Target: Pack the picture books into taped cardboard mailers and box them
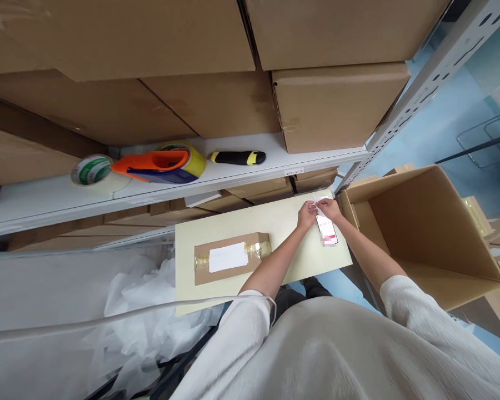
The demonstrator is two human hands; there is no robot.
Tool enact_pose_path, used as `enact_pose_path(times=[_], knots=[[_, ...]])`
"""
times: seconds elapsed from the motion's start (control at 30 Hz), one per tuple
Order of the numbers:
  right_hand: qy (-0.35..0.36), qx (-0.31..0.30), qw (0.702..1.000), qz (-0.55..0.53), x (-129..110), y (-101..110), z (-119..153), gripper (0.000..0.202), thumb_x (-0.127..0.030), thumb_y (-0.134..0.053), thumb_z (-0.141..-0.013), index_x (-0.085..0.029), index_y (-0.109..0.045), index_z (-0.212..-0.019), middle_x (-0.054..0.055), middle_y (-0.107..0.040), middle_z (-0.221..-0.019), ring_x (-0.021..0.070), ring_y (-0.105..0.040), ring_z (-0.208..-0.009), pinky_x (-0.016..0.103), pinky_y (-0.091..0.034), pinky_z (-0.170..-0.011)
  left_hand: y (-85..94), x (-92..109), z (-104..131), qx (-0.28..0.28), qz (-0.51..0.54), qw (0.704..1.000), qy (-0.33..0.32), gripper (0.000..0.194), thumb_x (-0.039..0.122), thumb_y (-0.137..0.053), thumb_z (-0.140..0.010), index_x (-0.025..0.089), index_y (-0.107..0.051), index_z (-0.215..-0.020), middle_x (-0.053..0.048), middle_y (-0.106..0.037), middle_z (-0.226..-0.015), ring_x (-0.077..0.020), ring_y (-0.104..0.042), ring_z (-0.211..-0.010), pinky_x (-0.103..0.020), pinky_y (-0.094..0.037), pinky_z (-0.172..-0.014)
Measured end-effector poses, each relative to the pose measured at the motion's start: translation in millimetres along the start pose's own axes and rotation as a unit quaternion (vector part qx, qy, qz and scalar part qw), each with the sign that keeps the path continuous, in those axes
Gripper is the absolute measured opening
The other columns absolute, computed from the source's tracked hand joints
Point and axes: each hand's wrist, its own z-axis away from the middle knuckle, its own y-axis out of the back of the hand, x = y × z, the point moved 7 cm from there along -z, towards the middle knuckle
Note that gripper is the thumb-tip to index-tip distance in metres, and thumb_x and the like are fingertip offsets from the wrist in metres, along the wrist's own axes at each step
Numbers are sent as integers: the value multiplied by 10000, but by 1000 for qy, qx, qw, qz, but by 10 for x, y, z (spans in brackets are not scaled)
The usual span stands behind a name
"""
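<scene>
Cartons (345,108) crowd the shelf (275,146) beyond your pale surface (241,222). Over its far right part, your left hand (307,215) and right hand (329,209) each pinch a small white piece (315,198), the grip pressed together on both sides. Just nearer you lies a phone (325,226), its digits too small to read surely, its lower end pixelated. To the left, a taped box (203,275) carries a white label (228,258) with a yellow mark, its print illegible. Green-and-white print lines a tape roll (100,173); the shelf tag (295,171) is unreadable.
</scene>
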Motion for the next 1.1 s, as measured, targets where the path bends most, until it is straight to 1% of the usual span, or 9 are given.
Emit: enact_pose_path(times=[0.13, 0.23, 0.43, 0.5, 0.6, 0.73, 0.83, 0.97, 1.1], knots=[[-15, -22, 999, -33, 67, -5, -9, 239, -396, -710, -768, -205, -793, -886, 52, -813, -916, 222, -729, -845, 325, -591, -795, 24, 22, 14, 22, 10, 1000, -2, 379, 46, -733, -813, 229, -698, -1143, -37, -761, -1020, -176, -742, -866, -337, -603, -886], [-9, -36, 998, -50, 67, -11, -12, 241, -354, -729, -747, -193, -798, -913, 75, -819, -971, 233, -732, -868, 346, -595, -813, 52, 37, 2, 32, 10, 999, -10, 351, 41, -746, -786, 230, -711, -1080, -20, -745, -962, -181, -731, -862, -351, -598, -905], [40, -47, 997, -53, -19, -16, -35, 139, -294, -699, -759, -204, -771, -836, 70, -816, -941, 233, -732, -888, 373, -592, -885, 73, 19, -40, 32, -4, 999, -10, 337, 50, -758, -743, 228, -728, -1028, -5, -720, -881, -186, -708, -823, -354, -590, -891], [44, -50, 997, -43, -33, -19, -34, 128, -284, -687, -771, -206, -767, -834, 63, -813, -914, 231, -729, -871, 373, -592, -875, 78, 5, -55, 38, -5, 999, -9, 339, 39, -762, -721, 223, -724, -1003, 3, -709, -848, -178, -695, -792, -349, -588, -871], [44, -50, 998, -19, -49, -8, -16, 137, -269, -671, -800, -198, -771, -861, 67, -812, -924, 230, -732, -869, 367, -587, -877, 65, -15, -82, 38, -2, 999, -6, 352, 21, -757, -687, 221, -716, -973, 20, -687, -810, -169, -681, -758, -337, -584, -843], [40, -33, 998, 35, -59, 51, 10, 160, -240, -642, -837, -200, -779, -910, 72, -808, -938, 233, -738, -876, 364, -581, -885, 60, -26, -107, 37, -7, 999, -5, 366, -3, -711, -681, 230, -683, -962, 41, -658, -778, -162, -672, -751, -321, -566, -831], [35, -8, 996, 81, -55, 127, 16, 170, -223, -630, -846, -214, -774, -935, 66, -807, -950, 236, -735, -890, 360, -572, -895, 113, -10, -101, 55, -21, 998, -19, 369, -27, -685, -688, 244, -622, -930, 55, -657, -783, -152, -652, -755, -300, -537, -818], [38, 24, 992, 119, -58, 236, 27, 184, -205, -593, -865, -227, -744, -968, 70, -793, -980, 241, -723, -931, 336, -550, -880, 190, 13, -79, 74, -37, 996, -44, 322, -38, -620, -704, 249, -545, -829, 59, -649, -818, -152, -627, -781, -285, -501, -806], [59, 52, 985, 156, -95, 335, 72, 304, -171, -502, -919, -212, -660, -1176, 82, -731, -1011, 240, -660, -881, 336, -512, -804, 228, 17, -65, 80, -56, 993, -61, 279, -36, -547, -713, 239, -543, -757, 29, -639, -824, -167, -619, -810, -292, -485, -817]])
